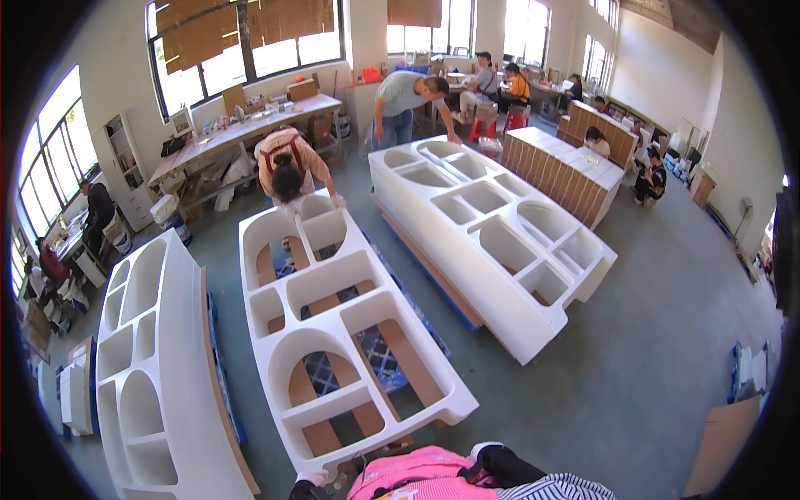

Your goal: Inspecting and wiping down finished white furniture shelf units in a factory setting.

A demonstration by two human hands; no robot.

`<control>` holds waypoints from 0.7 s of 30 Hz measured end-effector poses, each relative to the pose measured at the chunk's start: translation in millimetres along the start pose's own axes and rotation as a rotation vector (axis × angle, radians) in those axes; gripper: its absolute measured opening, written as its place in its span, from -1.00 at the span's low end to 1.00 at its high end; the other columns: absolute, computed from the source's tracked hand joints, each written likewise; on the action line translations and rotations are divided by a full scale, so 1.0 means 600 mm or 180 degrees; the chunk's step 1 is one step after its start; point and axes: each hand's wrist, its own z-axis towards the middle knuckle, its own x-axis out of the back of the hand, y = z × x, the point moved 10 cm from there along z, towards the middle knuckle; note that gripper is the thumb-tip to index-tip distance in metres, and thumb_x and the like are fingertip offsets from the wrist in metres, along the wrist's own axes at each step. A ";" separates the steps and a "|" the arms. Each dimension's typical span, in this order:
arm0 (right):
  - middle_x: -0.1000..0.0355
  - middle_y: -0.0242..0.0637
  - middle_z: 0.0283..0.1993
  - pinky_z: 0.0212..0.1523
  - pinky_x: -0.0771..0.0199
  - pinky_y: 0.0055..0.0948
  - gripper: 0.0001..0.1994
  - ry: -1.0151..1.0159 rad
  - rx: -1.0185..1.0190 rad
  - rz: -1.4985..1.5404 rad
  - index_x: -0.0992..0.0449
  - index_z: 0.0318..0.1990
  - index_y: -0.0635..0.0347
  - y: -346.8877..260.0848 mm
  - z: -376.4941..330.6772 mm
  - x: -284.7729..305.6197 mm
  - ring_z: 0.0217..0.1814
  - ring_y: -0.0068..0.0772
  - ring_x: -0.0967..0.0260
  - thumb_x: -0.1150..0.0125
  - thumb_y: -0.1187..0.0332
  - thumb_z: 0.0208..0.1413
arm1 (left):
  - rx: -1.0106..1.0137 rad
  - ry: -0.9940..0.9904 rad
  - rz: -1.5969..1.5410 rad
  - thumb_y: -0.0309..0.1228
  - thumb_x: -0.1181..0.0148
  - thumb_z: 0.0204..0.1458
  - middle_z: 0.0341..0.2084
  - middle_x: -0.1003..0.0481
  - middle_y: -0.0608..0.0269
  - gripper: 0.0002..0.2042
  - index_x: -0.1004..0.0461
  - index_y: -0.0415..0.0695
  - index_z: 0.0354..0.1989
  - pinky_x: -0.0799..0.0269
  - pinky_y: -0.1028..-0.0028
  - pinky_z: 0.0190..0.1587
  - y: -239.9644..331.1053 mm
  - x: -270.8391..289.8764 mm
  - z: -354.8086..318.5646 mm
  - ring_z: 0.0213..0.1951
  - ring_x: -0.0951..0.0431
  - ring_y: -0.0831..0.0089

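Observation:
A large white shelving unit [367, 414] with rounded and rectangular openings lies flat in front of me, over brown cardboard strips and a blue pallet [321, 372]. My left hand [314, 477], in a pale glove, is at its near left corner; whether it touches or grips the edge is too small to see. Close to my pink clothing, my right hand [487, 449] shows only as a bit of white glove, apart from the unit, its fingers hidden. At the far end a bent-over person [287, 162] in red straps has gloved hands on the same unit.
Similar white units lie to the left [171, 333] and right [467, 208], raised on boards and pallets. Another person [404, 100] leans over the right one's far end. A long workbench [242, 137] stands by the windows. Cardboard [721, 442] sits at lower right. Several people work farther back.

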 end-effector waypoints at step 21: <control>-0.57 -0.09 -0.19 -0.10 -0.43 -0.20 -0.56 -0.0093 0.0032 -0.0099 -0.61 -0.12 0.14 -0.013 -0.019 -0.001 -0.10 -0.08 -0.52 -0.06 -0.04 0.15 | 0.0610 0.0593 -0.2088 -0.35 -0.05 0.04 -0.30 -0.58 0.36 -0.78 -0.56 -0.08 -0.19 -0.47 0.38 -0.20 -0.016 -0.009 -0.018 -0.21 -0.57 0.39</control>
